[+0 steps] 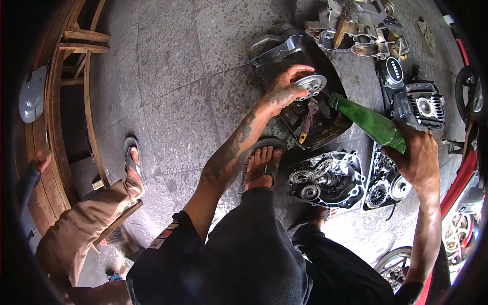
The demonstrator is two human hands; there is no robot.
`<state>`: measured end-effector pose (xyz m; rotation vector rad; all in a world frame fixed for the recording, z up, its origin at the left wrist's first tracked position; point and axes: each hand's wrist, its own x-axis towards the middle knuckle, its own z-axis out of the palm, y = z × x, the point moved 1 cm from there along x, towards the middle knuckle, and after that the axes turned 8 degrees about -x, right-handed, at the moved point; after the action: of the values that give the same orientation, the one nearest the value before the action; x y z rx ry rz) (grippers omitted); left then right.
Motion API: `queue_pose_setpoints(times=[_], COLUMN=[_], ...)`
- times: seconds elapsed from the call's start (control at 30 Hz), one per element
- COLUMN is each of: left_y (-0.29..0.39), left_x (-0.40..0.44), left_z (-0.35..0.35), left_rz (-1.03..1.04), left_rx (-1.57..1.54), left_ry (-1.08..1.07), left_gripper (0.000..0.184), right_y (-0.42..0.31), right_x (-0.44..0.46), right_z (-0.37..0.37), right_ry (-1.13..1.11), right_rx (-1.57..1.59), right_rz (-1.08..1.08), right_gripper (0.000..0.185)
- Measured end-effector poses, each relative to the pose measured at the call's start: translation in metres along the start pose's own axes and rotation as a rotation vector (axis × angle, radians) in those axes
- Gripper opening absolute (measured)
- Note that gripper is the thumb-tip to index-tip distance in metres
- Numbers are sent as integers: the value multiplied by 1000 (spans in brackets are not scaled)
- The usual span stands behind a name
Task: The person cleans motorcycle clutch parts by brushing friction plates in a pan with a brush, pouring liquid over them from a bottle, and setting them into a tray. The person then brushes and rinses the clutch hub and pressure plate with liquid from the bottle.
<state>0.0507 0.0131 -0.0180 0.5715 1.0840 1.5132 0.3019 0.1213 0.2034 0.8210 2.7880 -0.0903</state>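
My left hand (285, 92) grips the edge of a round metal clutch plate (311, 83), a silvery disc with holes and short posts, above a black plastic tray (270, 68). My right hand (418, 155) is wrapped round the base of a green glass bottle (367, 120). The bottle is tilted, its mouth pointing at the disc with a small gap between them. I cannot make out clearly whether liquid is leaving it. Below the disc a paint brush (307, 123) with a worn handle lies in the tray, which looks wet and dirty inside.
Opened engine cases with gears (325, 178) lie near my feet. Beyond the tray sits a larger engine casing (351, 38); a Yamaha cover (393, 70) and a finned cylinder part (426, 105) lie right. A wooden bench (46, 173) and a seated person's leg (89, 223) are left.
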Motion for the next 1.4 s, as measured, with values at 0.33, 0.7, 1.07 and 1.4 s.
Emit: queue_pose_setpoints(times=[0.33, 0.7, 1.07, 1.4], left_y=[0, -2, -4, -5], left_x=[-4, -5, -1, -1], left_z=[-5, -5, -7, -3], left_rz=[40, 27, -6, -13], left_rx=[-234, -218, -574, -648], left_ry=[52, 150, 252, 268], left_gripper=[60, 59, 54, 31], right_y=[0, -2, -4, -2], right_x=[4, 7, 2, 4], right_z=[5, 1, 12, 14], right_ry=[-21, -15, -78, -54], right_rx=[19, 24, 5, -18], right_rz=[34, 52, -17, -4], right_gripper=[48, 47, 47, 49])
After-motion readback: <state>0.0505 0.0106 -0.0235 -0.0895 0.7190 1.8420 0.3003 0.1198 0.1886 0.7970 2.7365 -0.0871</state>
